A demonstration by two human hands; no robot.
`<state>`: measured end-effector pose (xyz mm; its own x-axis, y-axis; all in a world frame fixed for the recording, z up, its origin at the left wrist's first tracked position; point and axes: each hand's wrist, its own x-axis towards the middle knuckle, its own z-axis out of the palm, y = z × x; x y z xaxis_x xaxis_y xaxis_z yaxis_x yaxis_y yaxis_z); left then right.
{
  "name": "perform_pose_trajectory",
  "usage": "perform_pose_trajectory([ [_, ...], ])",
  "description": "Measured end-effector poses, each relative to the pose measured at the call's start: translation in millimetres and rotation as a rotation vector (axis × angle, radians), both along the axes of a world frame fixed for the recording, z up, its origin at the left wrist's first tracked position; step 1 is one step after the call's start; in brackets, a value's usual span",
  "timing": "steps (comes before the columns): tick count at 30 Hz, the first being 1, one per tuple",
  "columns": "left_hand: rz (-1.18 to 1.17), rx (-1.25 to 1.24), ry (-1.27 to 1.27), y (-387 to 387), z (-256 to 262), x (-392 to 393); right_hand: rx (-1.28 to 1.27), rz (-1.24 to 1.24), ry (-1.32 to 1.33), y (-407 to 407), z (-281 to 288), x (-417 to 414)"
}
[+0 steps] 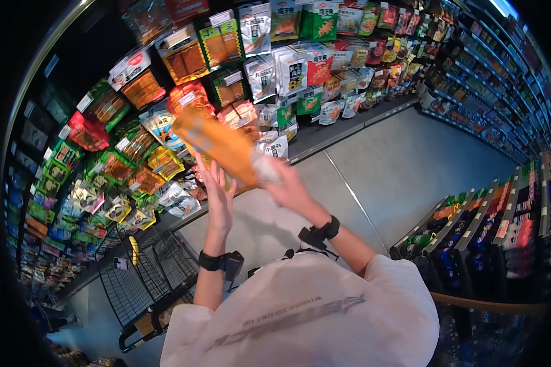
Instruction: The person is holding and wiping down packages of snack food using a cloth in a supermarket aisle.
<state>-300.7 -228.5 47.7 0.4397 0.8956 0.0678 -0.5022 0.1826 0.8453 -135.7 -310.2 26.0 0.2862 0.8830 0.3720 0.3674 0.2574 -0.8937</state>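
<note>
A large orange package (220, 144), blurred by motion, is held up in front of the hanging snack packets. My right hand (287, 183) grips its lower right end, where a whitish patch shows. At its lower left edge is my left hand (218, 188), fingers spread and seemingly against the package; whether they bear any of its weight cannot be told. Both wrists carry black straps with a small dark box. Behind the package hang a red snack packet (190, 97) and a blue-and-white packet (160, 125).
A black wire shopping cart (142, 270) with a yellow object (134, 250) stands at lower left. Hooked snack packets (296, 71) fill the curving display above a dark base ledge (349, 124). Bottle racks (477, 229) are at right, with stocked shelves (491, 59) beyond the grey floor (422, 151).
</note>
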Motion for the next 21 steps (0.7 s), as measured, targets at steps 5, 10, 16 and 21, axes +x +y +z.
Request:
perform_pose_trajectory([
  [5, -0.121, -0.301, -0.341, 24, -17, 25, 0.206, 0.2, -0.448, -22, 40, -25],
  [10, -0.202, -0.096, -0.266, -21, 37, 50, 0.26, -0.159, -0.594, 8, 44, 16],
  [16, -0.12, -0.082, 0.014, -15, 17, 36, 0.291, 0.09, -0.602, 8, 50, -12],
  [21, -0.221, -0.075, 0.074, -17, 23, 14, 0.326, 0.085, -0.699, 41, 68, 1],
])
